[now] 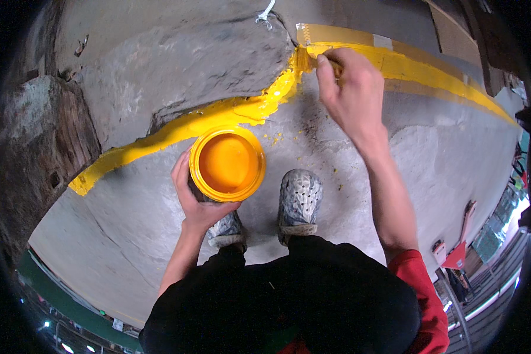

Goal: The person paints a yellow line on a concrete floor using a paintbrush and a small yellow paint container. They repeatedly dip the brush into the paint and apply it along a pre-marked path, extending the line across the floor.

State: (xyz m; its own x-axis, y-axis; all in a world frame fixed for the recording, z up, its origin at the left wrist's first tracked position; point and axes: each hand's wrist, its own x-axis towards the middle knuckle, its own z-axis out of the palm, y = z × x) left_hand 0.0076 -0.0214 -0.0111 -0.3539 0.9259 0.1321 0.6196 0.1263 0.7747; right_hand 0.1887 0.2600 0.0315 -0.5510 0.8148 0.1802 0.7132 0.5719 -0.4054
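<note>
My left hand (192, 192) is wrapped round a round can of yellow paint (228, 164), its mouth facing up and yellow smeared on the rim. In my right hand (351, 88) is a paintbrush (304, 59), gripped by its handle, which the fingers mostly hide. Its yellow-coated bristles touch the floor where the yellow painted line (218, 115) meets the end of a straighter yellow stripe (413, 68). Wet-looking paint follows the lower edge of a raised, rough concrete patch (218, 59).
Brown tape (336, 34) borders the stripe's far side. A weathered wooden block (41, 135) stands at the left. Yellow drops (277, 140) dot the concrete floor (448, 147) near my spotted shoe (301, 200). White string (267, 13) lies at the top; a red object (456, 256) is at the right.
</note>
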